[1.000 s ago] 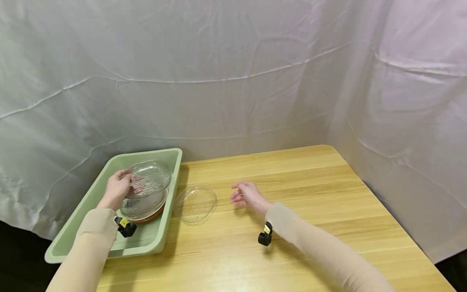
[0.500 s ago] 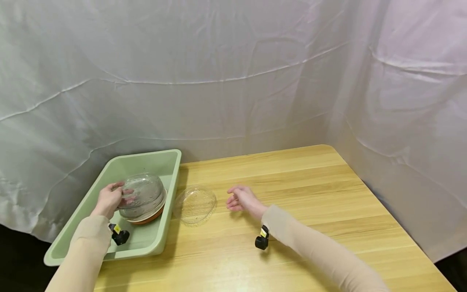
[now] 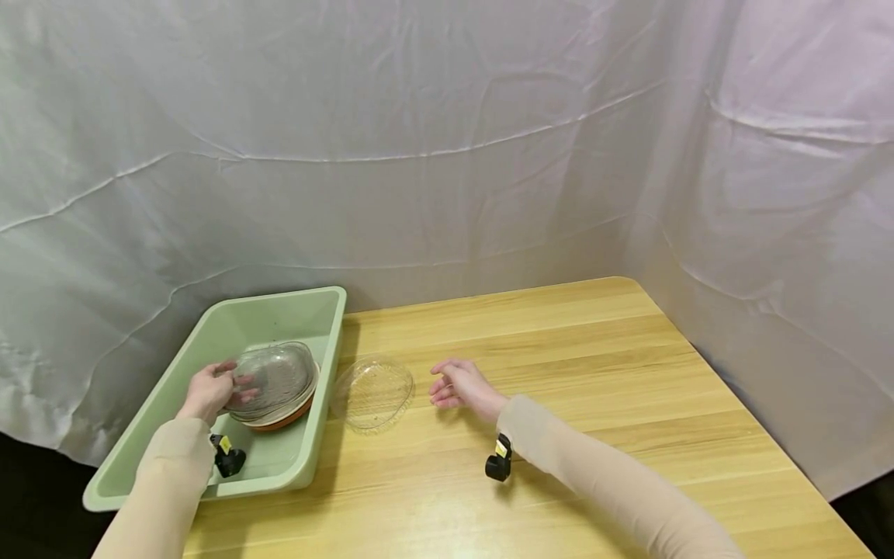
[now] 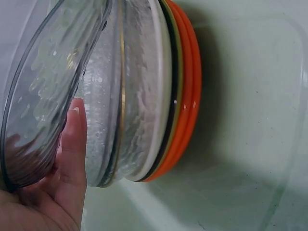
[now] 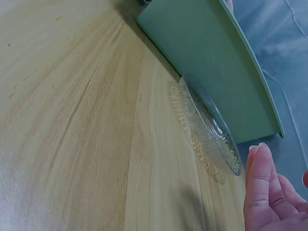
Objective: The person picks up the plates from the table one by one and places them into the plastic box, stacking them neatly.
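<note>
My left hand (image 3: 206, 392) grips the near-left edge of a clear rippled glass plate (image 4: 48, 82), fingers beneath it. The plate is tilted just over a stack in the green tub (image 3: 150, 404). In the left wrist view the stack shows clear glass plates (image 4: 103, 96), then a white plate (image 4: 164, 82), a dark rim and orange plates (image 4: 190, 110) at the bottom. Another clear glass plate (image 3: 373, 392) lies on the table right of the tub. My right hand (image 3: 464, 388) hovers to the right of that plate, fingers loosely bent, holding nothing.
The tub stands at the table's left side, its right wall (image 3: 328, 396) between the stack and the loose plate. Wood-grain tabletop (image 3: 594, 349) stretches to the right. A grey cloth (image 3: 447, 194) hangs behind the table and along the right side.
My left hand has lowered the glass plate from above the tub down close over the stack. The right hand has drifted slightly left and down. The plate on the table has stayed put.
</note>
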`<action>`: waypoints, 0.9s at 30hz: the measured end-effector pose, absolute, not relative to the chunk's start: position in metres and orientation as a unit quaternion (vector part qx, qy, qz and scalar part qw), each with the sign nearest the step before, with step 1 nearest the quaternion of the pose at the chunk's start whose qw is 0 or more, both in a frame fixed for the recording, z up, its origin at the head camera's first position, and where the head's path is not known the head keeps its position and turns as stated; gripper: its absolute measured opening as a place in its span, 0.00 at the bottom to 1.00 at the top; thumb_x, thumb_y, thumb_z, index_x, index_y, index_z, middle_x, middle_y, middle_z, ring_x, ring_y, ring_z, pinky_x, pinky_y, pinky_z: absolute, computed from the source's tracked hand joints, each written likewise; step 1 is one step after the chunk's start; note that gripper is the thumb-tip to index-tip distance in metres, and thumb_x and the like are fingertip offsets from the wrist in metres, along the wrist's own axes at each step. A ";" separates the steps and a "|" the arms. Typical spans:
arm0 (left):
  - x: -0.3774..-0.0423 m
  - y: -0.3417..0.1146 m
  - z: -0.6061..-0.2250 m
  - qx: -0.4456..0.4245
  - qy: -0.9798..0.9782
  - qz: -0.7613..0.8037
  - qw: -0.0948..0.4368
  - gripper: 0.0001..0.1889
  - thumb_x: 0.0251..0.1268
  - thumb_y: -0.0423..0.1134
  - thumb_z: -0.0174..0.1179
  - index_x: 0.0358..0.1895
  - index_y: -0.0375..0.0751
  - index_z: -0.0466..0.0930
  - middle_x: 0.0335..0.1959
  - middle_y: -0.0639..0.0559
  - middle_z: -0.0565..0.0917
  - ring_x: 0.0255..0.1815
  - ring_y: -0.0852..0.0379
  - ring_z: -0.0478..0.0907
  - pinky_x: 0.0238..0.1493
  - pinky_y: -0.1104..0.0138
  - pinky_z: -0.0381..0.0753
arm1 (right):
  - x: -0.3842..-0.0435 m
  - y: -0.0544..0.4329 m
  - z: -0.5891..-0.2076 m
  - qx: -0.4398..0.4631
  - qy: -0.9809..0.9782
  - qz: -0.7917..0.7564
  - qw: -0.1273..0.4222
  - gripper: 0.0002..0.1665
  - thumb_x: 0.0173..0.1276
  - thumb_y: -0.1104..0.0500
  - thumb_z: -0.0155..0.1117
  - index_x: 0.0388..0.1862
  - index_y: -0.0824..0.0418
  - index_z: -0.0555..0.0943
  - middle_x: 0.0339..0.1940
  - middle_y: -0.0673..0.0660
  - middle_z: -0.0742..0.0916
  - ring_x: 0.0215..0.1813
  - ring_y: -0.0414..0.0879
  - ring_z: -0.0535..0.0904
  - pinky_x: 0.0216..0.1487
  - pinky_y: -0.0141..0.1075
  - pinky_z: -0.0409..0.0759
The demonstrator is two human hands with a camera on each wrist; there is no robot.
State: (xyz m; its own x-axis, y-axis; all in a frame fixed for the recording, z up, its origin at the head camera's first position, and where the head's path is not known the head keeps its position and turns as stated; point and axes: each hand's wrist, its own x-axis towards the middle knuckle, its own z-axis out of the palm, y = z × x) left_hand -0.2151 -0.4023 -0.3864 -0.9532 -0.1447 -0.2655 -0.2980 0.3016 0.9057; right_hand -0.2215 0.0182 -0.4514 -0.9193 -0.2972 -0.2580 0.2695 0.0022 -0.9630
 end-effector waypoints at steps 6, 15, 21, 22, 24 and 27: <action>-0.216 -0.403 -0.391 -0.150 0.792 0.588 0.057 0.33 0.71 0.23 0.29 0.77 0.20 0.31 0.27 0.65 0.82 0.23 0.67 0.86 0.31 0.73 0.87 | -0.220 0.015 -0.451 -0.013 0.678 -0.705 0.208 0.20 0.80 0.60 0.43 0.62 0.71 0.72 0.34 0.57 0.85 0.32 0.42 0.83 0.39 0.33 0.89; -0.218 -0.399 -0.392 -0.159 0.891 0.425 0.000 0.33 0.75 0.31 0.36 0.77 0.19 0.38 0.27 0.40 0.85 0.43 0.48 0.89 0.53 0.64 0.85 | -0.218 0.014 -0.450 -0.016 0.680 -0.702 0.210 0.21 0.80 0.60 0.43 0.63 0.71 0.72 0.34 0.57 0.85 0.31 0.42 0.83 0.38 0.32 0.88; -0.221 -0.394 -0.388 -0.177 0.933 0.313 -0.024 0.33 0.69 0.35 0.34 0.76 0.20 0.49 0.68 0.20 0.65 0.73 0.23 0.58 0.76 0.39 0.61 | -0.217 0.012 -0.449 -0.016 0.681 -0.701 0.213 0.21 0.80 0.60 0.43 0.64 0.71 0.71 0.34 0.55 0.85 0.32 0.41 0.83 0.37 0.30 0.88; -0.221 -0.393 -0.387 -0.177 0.935 0.306 -0.024 0.33 0.70 0.35 0.34 0.76 0.21 0.49 0.71 0.19 0.62 0.73 0.22 0.57 0.76 0.39 0.60 | -0.217 0.012 -0.449 -0.019 0.681 -0.700 0.212 0.22 0.80 0.60 0.42 0.64 0.72 0.71 0.34 0.55 0.85 0.32 0.41 0.83 0.37 0.30 0.88; -0.222 -0.392 -0.387 -0.177 0.939 0.293 -0.020 0.33 0.71 0.36 0.33 0.76 0.21 0.49 0.72 0.19 0.60 0.73 0.22 0.57 0.76 0.39 0.60 | -0.217 0.011 -0.449 -0.021 0.681 -0.700 0.213 0.23 0.80 0.60 0.42 0.65 0.72 0.70 0.34 0.55 0.84 0.32 0.41 0.83 0.37 0.30 0.88; -0.222 -0.391 -0.387 -0.171 0.945 0.277 -0.010 0.33 0.70 0.36 0.32 0.75 0.19 0.49 0.72 0.18 0.59 0.72 0.20 0.57 0.76 0.38 0.60 | -0.217 0.011 -0.449 -0.024 0.681 -0.700 0.214 0.23 0.80 0.60 0.42 0.65 0.72 0.70 0.34 0.55 0.84 0.32 0.41 0.83 0.37 0.30 0.87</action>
